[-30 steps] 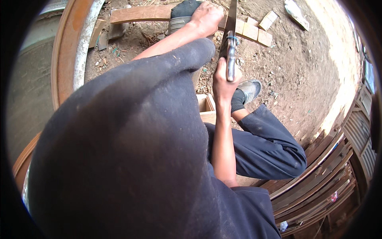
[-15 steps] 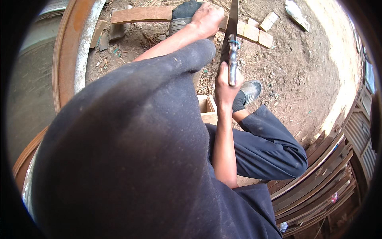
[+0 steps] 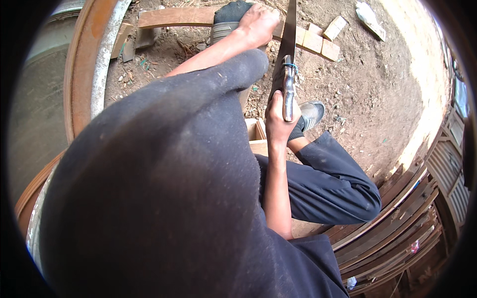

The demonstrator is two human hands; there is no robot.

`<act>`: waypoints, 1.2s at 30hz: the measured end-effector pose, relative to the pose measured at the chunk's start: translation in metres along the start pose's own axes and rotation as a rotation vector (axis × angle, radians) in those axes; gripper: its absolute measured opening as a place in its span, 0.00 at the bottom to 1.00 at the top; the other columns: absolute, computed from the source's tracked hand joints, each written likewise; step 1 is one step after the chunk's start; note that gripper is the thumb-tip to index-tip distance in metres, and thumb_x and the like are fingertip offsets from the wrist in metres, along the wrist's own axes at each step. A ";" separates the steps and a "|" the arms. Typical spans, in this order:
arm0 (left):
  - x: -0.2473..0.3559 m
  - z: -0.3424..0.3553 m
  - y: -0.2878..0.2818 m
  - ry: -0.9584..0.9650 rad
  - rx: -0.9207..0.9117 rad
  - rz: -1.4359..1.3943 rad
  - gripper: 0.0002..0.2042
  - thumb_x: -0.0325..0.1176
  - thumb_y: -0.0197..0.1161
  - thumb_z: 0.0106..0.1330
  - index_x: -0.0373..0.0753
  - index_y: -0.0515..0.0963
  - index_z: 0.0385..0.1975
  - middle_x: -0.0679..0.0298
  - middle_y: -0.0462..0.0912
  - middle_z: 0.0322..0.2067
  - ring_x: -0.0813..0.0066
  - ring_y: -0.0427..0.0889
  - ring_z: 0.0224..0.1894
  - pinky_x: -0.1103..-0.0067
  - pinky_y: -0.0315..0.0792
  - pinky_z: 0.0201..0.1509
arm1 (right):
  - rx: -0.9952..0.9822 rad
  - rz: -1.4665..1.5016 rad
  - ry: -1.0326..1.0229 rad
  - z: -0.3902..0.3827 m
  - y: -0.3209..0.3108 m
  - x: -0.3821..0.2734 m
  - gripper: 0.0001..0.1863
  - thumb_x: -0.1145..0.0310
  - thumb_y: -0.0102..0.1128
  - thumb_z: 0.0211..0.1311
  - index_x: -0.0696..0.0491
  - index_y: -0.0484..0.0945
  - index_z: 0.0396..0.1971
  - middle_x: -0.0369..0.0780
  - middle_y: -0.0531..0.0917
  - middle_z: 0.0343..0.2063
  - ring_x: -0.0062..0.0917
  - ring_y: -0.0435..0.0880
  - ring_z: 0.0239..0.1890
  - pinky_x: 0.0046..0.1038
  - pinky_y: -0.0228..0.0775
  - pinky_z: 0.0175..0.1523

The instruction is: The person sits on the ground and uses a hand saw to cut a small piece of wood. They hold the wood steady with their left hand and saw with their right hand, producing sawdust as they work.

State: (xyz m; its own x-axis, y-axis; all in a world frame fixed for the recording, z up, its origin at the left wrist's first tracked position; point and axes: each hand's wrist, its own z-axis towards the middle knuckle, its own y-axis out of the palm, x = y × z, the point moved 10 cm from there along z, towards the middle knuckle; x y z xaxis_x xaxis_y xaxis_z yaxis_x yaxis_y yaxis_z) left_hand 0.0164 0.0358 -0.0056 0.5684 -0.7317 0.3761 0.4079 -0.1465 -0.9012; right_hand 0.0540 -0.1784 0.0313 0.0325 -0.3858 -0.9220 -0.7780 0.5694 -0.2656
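My right hand is wrapped round the handle of a handsaw, whose handle has a blue tie near its top. The blade points away from me and crosses a long wooden plank. Just left of the blade, my left hand grips the plank with curled fingers; its fingertips are partly hidden. Beside that hand my left shoe rests on the plank. To the right of the blade, the plank's end shows as pale sections. My right shoe stands on the dirt.
A small cut block lies beyond the plank's end, near a white bag-like item. A wooden box sits under my leg. Curved brown frames stand at left, and stacked boards lie at lower right.
My right hand has drawn the handsaw back toward me, its handle now lower in view. My left hand and left shoe keep their places on the plank.
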 end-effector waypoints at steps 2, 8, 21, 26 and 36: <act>0.001 0.002 0.000 -0.015 0.010 -0.033 0.11 0.23 0.57 0.42 0.35 0.72 0.29 0.49 0.75 0.23 0.48 0.74 0.35 0.63 0.64 0.46 | 0.033 -0.010 -0.089 0.004 0.002 -0.015 0.11 0.74 0.54 0.62 0.57 0.71 0.19 0.30 0.69 0.13 0.11 0.63 0.16 0.20 0.53 0.20; 0.010 0.005 -0.001 -0.005 -0.029 0.072 0.09 0.23 0.58 0.44 0.35 0.76 0.28 0.52 0.80 0.27 0.57 0.80 0.37 0.68 0.68 0.49 | 0.046 0.062 -0.012 0.027 0.009 -0.009 0.12 0.75 0.53 0.61 0.58 0.69 0.17 0.32 0.68 0.13 0.13 0.63 0.16 0.23 0.53 0.21; 0.010 0.005 0.011 -0.031 -0.184 0.093 0.09 0.23 0.58 0.45 0.35 0.76 0.29 0.55 0.81 0.27 0.62 0.81 0.36 0.72 0.67 0.50 | 0.043 -0.082 -0.084 0.022 0.008 -0.022 0.11 0.75 0.54 0.59 0.58 0.71 0.17 0.33 0.71 0.13 0.14 0.67 0.17 0.23 0.57 0.23; 0.008 0.002 0.006 -0.008 -0.124 0.141 0.09 0.23 0.58 0.45 0.36 0.75 0.28 0.55 0.81 0.25 0.63 0.82 0.36 0.72 0.67 0.49 | 0.041 -0.079 -0.117 0.016 0.009 -0.033 0.10 0.75 0.54 0.60 0.60 0.72 0.19 0.34 0.70 0.12 0.15 0.67 0.17 0.23 0.58 0.23; 0.019 0.007 -0.002 0.054 -0.184 0.111 0.05 0.23 0.58 0.40 0.36 0.78 0.19 0.56 0.82 0.23 0.61 0.82 0.32 0.70 0.66 0.50 | 0.022 -0.125 -0.092 -0.012 -0.004 -0.023 0.11 0.75 0.53 0.58 0.60 0.70 0.17 0.36 0.71 0.12 0.16 0.69 0.16 0.25 0.60 0.22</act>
State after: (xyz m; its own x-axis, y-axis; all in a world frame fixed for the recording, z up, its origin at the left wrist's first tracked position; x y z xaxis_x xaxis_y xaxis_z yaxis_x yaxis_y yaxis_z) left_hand 0.0315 0.0268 0.0052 0.5614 -0.7840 0.2647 0.2048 -0.1783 -0.9624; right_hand 0.0489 -0.1810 0.0571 0.1866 -0.3872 -0.9029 -0.7502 0.5372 -0.3854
